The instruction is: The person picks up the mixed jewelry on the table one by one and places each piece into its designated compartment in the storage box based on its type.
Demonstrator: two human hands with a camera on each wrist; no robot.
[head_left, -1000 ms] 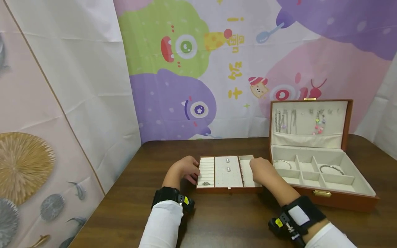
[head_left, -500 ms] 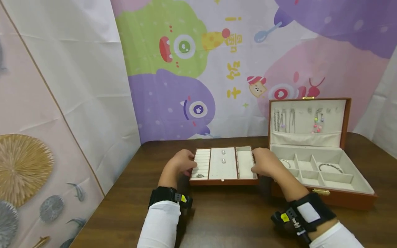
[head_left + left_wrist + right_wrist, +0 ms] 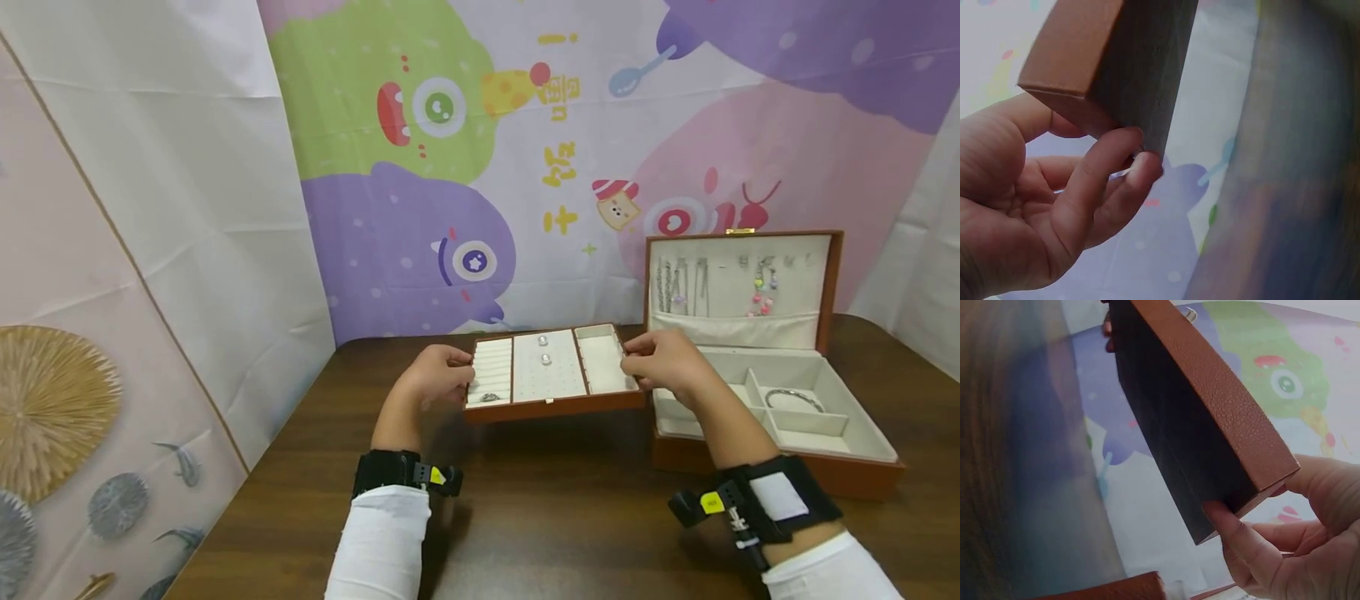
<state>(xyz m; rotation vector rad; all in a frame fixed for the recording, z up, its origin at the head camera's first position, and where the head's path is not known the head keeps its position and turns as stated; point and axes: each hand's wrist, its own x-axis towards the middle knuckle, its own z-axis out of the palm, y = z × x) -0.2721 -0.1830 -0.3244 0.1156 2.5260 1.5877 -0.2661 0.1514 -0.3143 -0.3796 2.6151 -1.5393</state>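
Observation:
Both hands hold a brown jewelry tray (image 3: 555,407) with a cream lining, raised off the table and slightly tilted. My left hand (image 3: 435,373) grips its left end, the fingers bent against the underside in the left wrist view, where the tray's brown side (image 3: 1072,50) shows. The right hand (image 3: 667,363) pinches the opposite end; fingertips (image 3: 1219,515) press the dark underside in the right wrist view. A ring (image 3: 490,397) sits in the ring rolls (image 3: 491,367) at left. Two pearl-like studs (image 3: 546,359) are in the middle panel. The right compartment (image 3: 600,362) has a bare lining.
An opened brown jewelry box (image 3: 847,479) stands on the dark wooden table (image 3: 555,517) at right. Its divided base holds a bangle (image 3: 793,392). Necklaces (image 3: 666,287) and a colorful beaded bracelet (image 3: 762,302) hang in the upright lid. A cartoon cloth (image 3: 405,242) hangs behind.
The tray has risen from the table, carried by both hands, and its right end now sits higher and overlaps the box's left edge in view. The box has stayed put.

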